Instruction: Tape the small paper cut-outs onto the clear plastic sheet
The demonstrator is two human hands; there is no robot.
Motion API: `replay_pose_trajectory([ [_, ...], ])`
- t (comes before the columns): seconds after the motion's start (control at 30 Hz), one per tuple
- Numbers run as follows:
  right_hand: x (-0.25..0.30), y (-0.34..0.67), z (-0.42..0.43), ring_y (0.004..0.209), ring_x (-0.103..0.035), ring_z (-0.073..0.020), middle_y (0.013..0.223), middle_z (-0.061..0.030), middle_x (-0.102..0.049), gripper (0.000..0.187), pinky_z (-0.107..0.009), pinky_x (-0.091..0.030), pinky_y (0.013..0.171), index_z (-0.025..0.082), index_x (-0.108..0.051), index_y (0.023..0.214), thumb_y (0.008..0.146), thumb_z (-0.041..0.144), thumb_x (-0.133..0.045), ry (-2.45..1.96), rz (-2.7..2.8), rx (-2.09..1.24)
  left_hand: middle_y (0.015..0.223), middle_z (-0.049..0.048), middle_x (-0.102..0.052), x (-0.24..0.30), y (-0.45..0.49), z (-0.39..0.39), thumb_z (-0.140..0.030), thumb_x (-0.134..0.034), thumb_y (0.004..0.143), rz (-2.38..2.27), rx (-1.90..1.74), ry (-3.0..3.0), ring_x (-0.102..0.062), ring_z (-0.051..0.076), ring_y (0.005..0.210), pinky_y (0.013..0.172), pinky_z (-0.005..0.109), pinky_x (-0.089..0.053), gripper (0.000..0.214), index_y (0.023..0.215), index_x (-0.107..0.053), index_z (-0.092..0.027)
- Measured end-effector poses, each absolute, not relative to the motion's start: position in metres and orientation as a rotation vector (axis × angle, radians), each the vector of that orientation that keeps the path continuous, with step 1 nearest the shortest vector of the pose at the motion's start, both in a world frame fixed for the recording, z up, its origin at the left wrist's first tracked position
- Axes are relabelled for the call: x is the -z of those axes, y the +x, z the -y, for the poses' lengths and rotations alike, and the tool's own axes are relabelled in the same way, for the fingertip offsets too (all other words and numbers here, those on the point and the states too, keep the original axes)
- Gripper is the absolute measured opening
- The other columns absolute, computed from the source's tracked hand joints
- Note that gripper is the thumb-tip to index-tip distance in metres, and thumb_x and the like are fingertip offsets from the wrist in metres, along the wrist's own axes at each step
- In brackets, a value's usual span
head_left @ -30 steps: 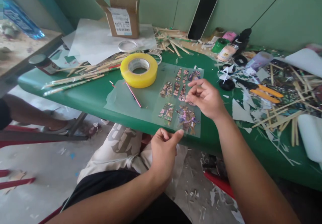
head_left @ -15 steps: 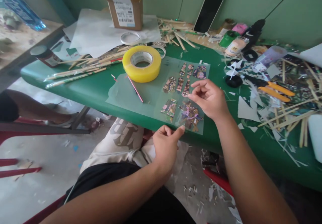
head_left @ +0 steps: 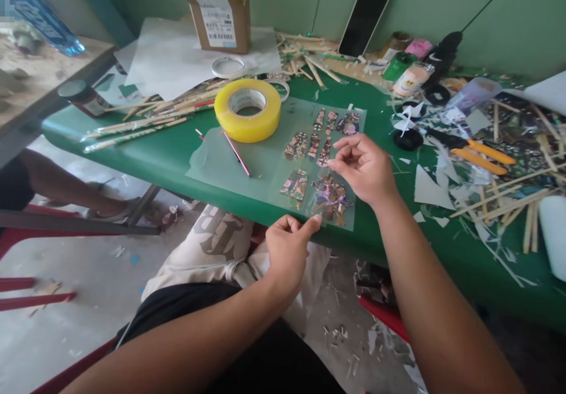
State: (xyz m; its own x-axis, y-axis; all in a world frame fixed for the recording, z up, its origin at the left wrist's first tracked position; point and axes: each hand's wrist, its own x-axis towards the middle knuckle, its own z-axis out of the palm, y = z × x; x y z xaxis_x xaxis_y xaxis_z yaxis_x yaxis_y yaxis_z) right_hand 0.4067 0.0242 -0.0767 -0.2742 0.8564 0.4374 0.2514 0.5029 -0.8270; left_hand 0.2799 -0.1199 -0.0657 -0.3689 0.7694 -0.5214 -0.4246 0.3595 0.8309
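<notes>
A clear plastic sheet (head_left: 265, 184) lies on the green tabletop, with several dark floral-patterned cut-out pieces (head_left: 295, 145) on its right part. At the sheet's near edge my left hand (head_left: 288, 249) is closed, its thumb pressed against the fingers at the plastic border. Over the right side of the sheet, my right hand (head_left: 365, 170) has its fingers curled beside the pieces; whatever it pinches is too small or too clear to make out. Just below it rests a larger purple-and-brown figure-like piece (head_left: 331, 199). A pink stick-like tool (head_left: 237, 155) lies to the left.
A yellow tape roll (head_left: 247, 111) sits on the sheet's far side. Behind are wooden sticks (head_left: 145, 120), an open cardboard box (head_left: 223, 19) and a leaning phone (head_left: 368, 13). To the right lie orange-handled pliers (head_left: 481, 155), paper scraps (head_left: 433, 187) and more sticks.
The view has shifted very slightly. Both hands keep nearly the same pose and place over the sheet, and the pieces lie as before.
</notes>
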Motion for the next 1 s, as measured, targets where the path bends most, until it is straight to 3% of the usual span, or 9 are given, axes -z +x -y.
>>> replay_pose_trajectory([
  [0.2,0.077,0.405,-0.027,0.058,-0.052,-0.0112,0.066,0.0049,-0.054,0.023,-0.025,-0.044,0.053,0.023,-0.058,0.094,0.076,0.027,-0.071,-0.926,1.800,-0.798,0.042,-0.0074,-0.038,0.070,0.274,0.131,-0.042,-0.066,0.076,-1.451,-1.206,0.423,-0.034,0.006,0.040,0.043,0.019,-0.028,0.046,0.054,-0.031,-0.022],
  [0.33,0.075,0.406,-0.029,0.058,-0.053,-0.0108,0.067,0.0055,-0.054,0.023,-0.025,-0.046,0.055,0.023,-0.057,0.094,0.076,0.026,-0.071,-0.913,1.808,-0.814,0.049,-0.0058,-0.043,0.062,0.247,0.143,-0.045,-0.054,0.087,-1.360,-1.069,0.897,-0.036,0.008,0.042,0.043,0.022,-0.030,0.037,0.062,-0.041,-0.021],
  [0.47,0.072,0.406,-0.028,0.059,-0.053,-0.0104,0.067,0.0055,-0.054,0.021,-0.025,-0.046,0.056,0.022,-0.057,0.096,0.078,0.025,-0.069,-0.901,1.812,-0.844,0.077,0.0016,-0.066,0.050,0.208,0.125,-0.022,-0.056,0.089,-1.320,-1.075,2.068,-0.056,0.015,0.070,0.067,0.029,-0.042,0.007,0.084,-0.059,-0.020],
  [0.57,0.069,0.406,-0.026,0.058,-0.052,-0.0097,0.067,0.0054,-0.053,0.020,-0.024,-0.044,0.055,0.022,-0.057,0.097,0.080,0.026,-0.068,-0.899,1.811,-0.863,0.104,0.0035,-0.072,0.051,0.193,0.103,-0.013,-0.056,0.089,-1.278,-0.903,2.574,-0.060,0.019,0.090,0.077,0.034,-0.042,0.019,0.104,-0.062,-0.022],
  [1.0,0.060,0.408,-0.019,0.060,-0.053,-0.0093,0.070,0.0045,-0.055,0.023,-0.023,-0.043,0.054,0.022,-0.057,0.101,0.084,0.033,-0.068,-0.945,1.821,-0.900,0.103,0.0068,-0.067,0.057,0.210,0.074,-0.030,-0.059,0.091,-1.403,-0.908,2.557,-0.061,0.022,0.088,0.072,0.036,-0.044,0.022,0.111,-0.063,-0.020],
])
